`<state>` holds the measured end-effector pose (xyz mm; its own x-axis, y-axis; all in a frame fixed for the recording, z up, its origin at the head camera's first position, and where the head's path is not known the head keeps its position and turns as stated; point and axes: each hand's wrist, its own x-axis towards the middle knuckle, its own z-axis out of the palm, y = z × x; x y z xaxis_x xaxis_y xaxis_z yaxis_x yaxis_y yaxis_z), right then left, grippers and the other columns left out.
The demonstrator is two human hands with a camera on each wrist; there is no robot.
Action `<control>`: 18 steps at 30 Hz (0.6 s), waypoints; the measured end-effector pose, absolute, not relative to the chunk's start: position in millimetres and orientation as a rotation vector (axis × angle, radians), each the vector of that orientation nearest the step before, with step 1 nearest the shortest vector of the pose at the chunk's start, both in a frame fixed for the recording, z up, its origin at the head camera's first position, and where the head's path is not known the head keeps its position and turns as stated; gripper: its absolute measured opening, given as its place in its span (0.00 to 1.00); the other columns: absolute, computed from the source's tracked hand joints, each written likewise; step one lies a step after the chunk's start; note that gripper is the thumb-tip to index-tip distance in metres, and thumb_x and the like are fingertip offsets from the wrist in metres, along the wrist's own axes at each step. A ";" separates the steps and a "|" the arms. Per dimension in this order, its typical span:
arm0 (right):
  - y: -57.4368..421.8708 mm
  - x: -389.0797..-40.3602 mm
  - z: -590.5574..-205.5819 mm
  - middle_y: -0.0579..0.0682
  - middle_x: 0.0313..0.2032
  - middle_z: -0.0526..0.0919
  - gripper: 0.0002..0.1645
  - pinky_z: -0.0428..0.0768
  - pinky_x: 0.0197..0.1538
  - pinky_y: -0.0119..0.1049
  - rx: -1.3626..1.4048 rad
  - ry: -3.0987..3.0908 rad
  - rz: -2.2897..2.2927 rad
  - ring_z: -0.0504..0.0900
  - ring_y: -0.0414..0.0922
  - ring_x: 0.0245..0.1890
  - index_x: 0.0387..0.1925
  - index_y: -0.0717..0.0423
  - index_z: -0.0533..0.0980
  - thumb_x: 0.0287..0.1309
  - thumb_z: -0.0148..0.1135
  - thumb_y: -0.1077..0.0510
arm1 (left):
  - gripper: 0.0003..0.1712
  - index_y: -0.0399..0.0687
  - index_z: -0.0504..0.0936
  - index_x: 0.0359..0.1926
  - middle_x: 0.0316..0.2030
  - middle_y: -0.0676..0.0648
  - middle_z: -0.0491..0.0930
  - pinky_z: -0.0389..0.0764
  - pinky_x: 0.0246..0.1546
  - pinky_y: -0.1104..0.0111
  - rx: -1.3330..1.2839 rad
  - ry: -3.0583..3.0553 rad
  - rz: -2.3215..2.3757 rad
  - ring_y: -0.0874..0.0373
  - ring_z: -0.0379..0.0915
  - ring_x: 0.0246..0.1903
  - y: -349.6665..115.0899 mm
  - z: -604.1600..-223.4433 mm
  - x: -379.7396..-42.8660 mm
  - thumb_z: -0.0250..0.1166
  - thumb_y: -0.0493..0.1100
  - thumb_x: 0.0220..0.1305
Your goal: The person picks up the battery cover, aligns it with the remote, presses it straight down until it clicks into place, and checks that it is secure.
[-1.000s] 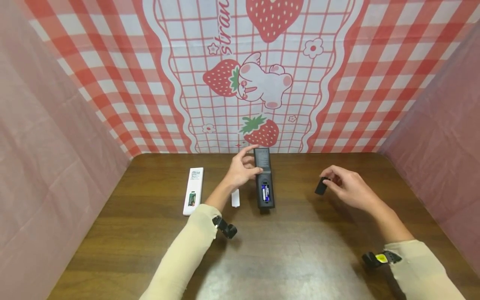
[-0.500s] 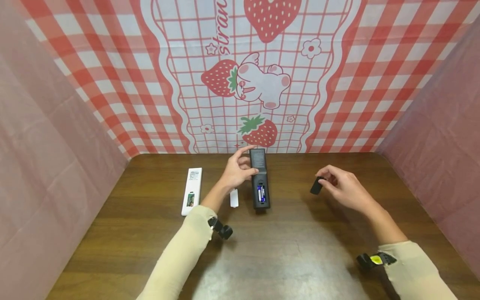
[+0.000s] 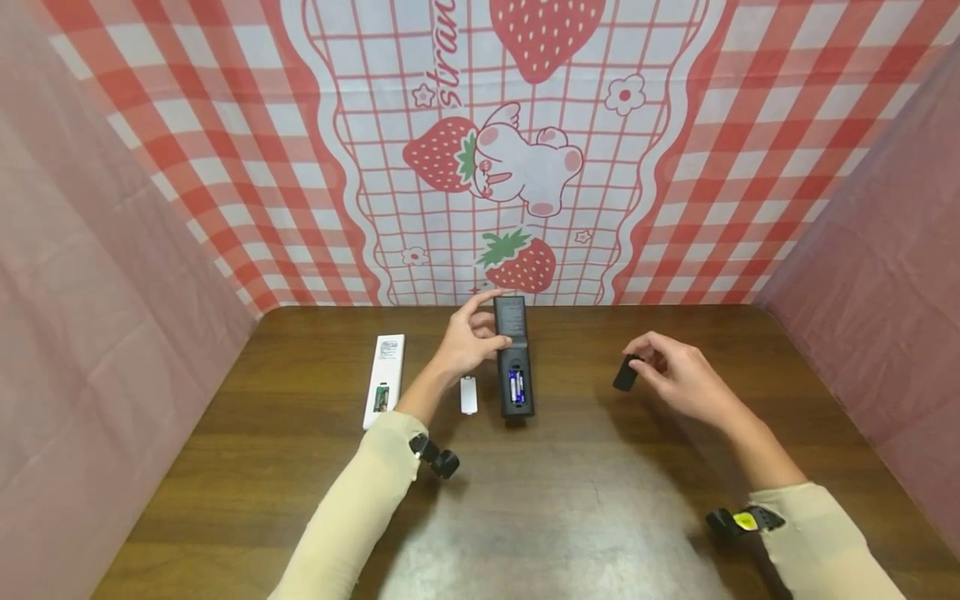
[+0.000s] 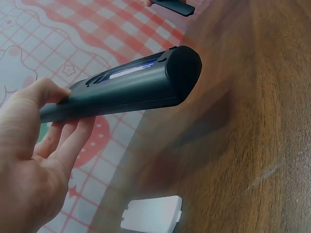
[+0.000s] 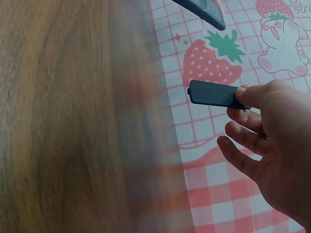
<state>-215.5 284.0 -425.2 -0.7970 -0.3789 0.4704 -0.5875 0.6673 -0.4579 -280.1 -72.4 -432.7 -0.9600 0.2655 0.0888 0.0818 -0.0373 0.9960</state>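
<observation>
Left fingers (image 4: 78,138) curled round the black remote (image 3: 515,357) mid-frame; right fingers (image 5: 246,138) pinched a black lid (image 3: 624,376) at right. Both things had moved a bit left, the batteries (image 3: 517,387) still bare.

A red-checked strawberry cloth (image 3: 517,158) hangs behind the brown wooden counter (image 3: 585,492); pink drapes (image 3: 112,317) flank the counter, whose surface reflects light.
</observation>
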 end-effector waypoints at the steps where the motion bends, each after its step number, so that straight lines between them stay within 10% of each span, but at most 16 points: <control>1: 282.8 -215.4 -425.2 0.46 0.35 0.89 0.13 0.80 0.36 0.25 0.762 -2.550 0.875 0.77 0.28 0.34 0.48 0.57 0.85 0.67 0.76 0.71 | 0.54 0.48 0.66 0.86 0.62 0.22 0.85 0.96 0.34 0.66 0.380 2.085 2.143 0.61 0.87 0.34 -72.9 -432.9 -280.3 0.69 0.18 0.61; 18: 266.6 -218.0 -419.2 0.52 0.37 0.92 0.10 0.81 0.38 0.23 0.759 -2.553 0.967 0.80 0.28 0.36 0.49 0.58 0.86 0.70 0.75 0.69 | 0.54 0.53 0.68 0.85 0.64 0.22 0.84 0.96 0.35 0.66 0.376 2.096 2.139 0.60 0.88 0.35 -81.4 -430.6 -282.3 0.70 0.19 0.61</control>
